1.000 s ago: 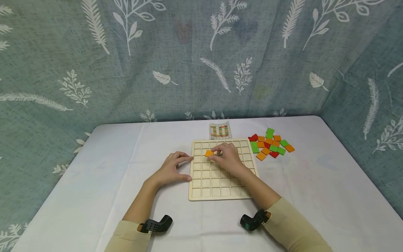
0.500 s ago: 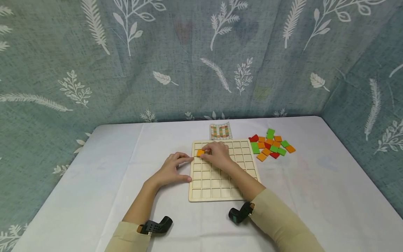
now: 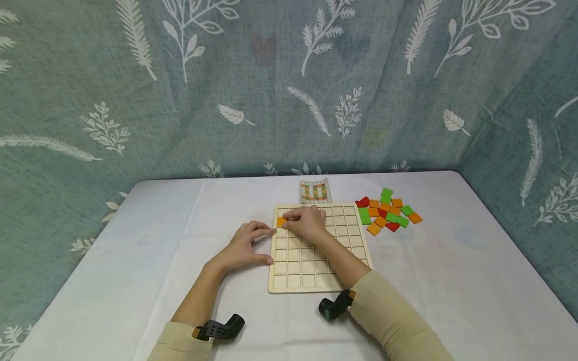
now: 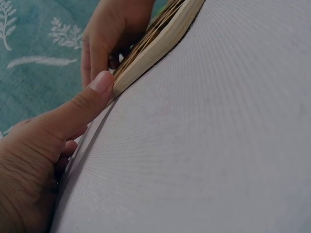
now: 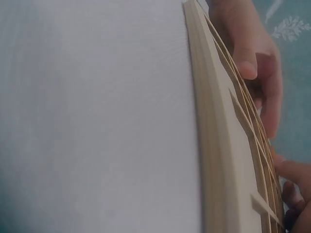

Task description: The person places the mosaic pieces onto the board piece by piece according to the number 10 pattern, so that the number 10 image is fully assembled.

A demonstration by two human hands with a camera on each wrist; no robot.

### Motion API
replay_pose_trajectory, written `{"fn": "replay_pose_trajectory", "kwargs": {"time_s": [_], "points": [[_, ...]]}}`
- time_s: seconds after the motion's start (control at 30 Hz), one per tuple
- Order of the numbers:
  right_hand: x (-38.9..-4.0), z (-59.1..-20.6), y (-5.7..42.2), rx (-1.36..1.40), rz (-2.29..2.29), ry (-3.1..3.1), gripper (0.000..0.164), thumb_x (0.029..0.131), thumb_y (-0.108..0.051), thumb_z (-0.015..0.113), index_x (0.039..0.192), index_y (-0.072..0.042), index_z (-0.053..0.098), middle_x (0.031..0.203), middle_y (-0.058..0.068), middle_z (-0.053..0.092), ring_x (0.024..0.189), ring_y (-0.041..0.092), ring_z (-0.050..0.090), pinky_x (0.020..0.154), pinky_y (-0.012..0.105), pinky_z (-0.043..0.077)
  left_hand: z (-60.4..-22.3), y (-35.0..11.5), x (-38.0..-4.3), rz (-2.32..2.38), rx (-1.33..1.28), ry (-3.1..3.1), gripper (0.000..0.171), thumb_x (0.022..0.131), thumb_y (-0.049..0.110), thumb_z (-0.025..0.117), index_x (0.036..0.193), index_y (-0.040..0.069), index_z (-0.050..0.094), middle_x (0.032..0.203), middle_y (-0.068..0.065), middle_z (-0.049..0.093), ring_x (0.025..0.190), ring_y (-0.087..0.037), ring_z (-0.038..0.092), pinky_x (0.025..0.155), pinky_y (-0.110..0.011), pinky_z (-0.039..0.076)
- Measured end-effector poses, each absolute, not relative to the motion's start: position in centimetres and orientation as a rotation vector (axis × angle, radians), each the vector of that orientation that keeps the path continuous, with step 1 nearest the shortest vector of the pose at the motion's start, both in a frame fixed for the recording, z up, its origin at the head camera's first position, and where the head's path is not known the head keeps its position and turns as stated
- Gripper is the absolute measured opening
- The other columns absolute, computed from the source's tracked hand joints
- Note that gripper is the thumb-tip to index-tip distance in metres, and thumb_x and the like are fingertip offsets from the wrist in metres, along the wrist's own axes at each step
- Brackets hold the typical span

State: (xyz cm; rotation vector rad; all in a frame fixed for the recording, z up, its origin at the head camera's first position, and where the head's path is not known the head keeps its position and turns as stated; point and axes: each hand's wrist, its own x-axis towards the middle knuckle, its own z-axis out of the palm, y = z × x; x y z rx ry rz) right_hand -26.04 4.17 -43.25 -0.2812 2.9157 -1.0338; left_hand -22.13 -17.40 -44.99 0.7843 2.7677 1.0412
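Observation:
A pale wooden grid board [image 3: 300, 268] lies flat on the white table. My right hand [image 3: 308, 222] reaches over its upper left part, thumb and forefinger pinching an orange square tile [image 3: 281, 221]. This tile is at the leftmost column, near the far edge; whether it sits fully down in a cell I cannot tell. My left hand [image 3: 244, 245] is spread beside the board, thumb and fingertips touching its left edge. In the left wrist view, the left thumb [image 4: 102, 82] presses the board's side. In the right wrist view, the right hand [image 5: 296, 179] is partly cut off.
A loose group of green, orange and red tiles [image 3: 392, 218] lies right of the board, some touching its edge. Behind the board is a small card [image 3: 315, 191] printed with a coloured grid. A patterned cloth [image 3: 253, 130] hangs behind the table.
My right hand has moved left across the board with the orange tile, from inner cells to the leftmost column. The left hand has stayed at the board's edge.

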Motion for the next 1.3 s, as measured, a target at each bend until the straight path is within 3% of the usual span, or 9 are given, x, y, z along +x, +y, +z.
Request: {"fn": "replay_pose_trajectory", "kwargs": {"time_s": [0.27,0.37,0.5,0.57,0.7,0.9,1.3], "points": [[-25.9,-43.4,4.6,-0.258,-1.143,2.828,0.029,0.082,-0.036,0.073,0.109,-0.026,0.073,0.084,-0.007,0.063,0.084,0.016,0.048,0.09,0.042,0.026,-45.3,-17.3,-21.9,1.046,0.767,2.762,0.079,0.065,0.047,0.083,0.134,0.021,0.056,0.129,-0.001,0.048,0.119,-0.024,0.039,0.098,-0.049,0.032],[-25.7,-43.2,5.4,-0.256,-1.307,2.738,0.029,0.081,-0.032,0.075,0.108,-0.022,0.073,0.088,-0.004,0.063,0.086,0.017,0.051,0.089,0.04,0.031,-45.4,-17.4,-22.0,1.039,0.757,2.763,0.079,0.064,0.048,0.083,0.134,0.021,0.056,0.129,0.0,0.047,0.119,-0.024,0.039,0.099,-0.049,0.032],[-25.4,-42.6,6.5,-0.266,-1.471,2.629,0.03,0.082,-0.027,0.074,0.109,-0.016,0.072,0.092,0.002,0.06,0.082,0.018,0.05,0.071,0.032,0.041,-45.3,-17.4,-22.1,1.042,0.735,2.761,0.079,0.064,0.048,0.083,0.134,0.022,0.056,0.129,0.0,0.047,0.119,-0.023,0.038,0.099,-0.049,0.032],[-25.3,-42.5,7.1,-0.285,-1.501,2.616,0.03,0.083,-0.026,0.074,0.109,-0.013,0.072,0.09,0.004,0.059,0.074,0.017,0.048,0.059,0.028,0.041,-45.3,-17.4,-22.1,1.057,0.72,2.754,0.079,0.064,0.047,0.084,0.134,0.022,0.056,0.129,0.001,0.047,0.119,-0.023,0.038,0.099,-0.048,0.031],[-25.3,-42.2,8.6,-0.332,-1.521,2.642,0.029,0.083,-0.024,0.073,0.108,-0.009,0.072,0.083,0.005,0.056,0.062,0.016,0.04,0.053,0.026,0.033,-45.2,-17.3,-22.2,1.053,0.728,2.762,0.079,0.064,0.047,0.084,0.134,0.022,0.056,0.129,0.0,0.047,0.118,-0.023,0.038,0.098,-0.048,0.032],[-24.9,-41.9,11.0,-0.292,-1.528,2.673,0.03,0.083,-0.025,0.073,0.109,-0.009,0.071,0.082,0.004,0.053,0.06,0.017,0.035,0.054,0.028,0.032,-45.2,-17.0,-22.2,1.048,0.748,2.77,0.079,0.063,0.045,0.085,0.133,0.021,0.057,0.129,-0.001,0.048,0.12,-0.023,0.038,0.099,-0.048,0.031],[-24.1,-41.2,15.2,-0.171,-1.551,2.75,0.032,0.082,-0.025,0.074,0.109,-0.007,0.071,0.085,0.006,0.053,0.065,0.02,0.04,0.056,0.028,0.035,-45.3,-17.3,-22.1,1.045,0.734,2.781,0.079,0.063,0.046,0.084,0.133,0.022,0.057,0.129,0.0,0.048,0.121,-0.023,0.038,0.1,-0.049,0.031]]}}
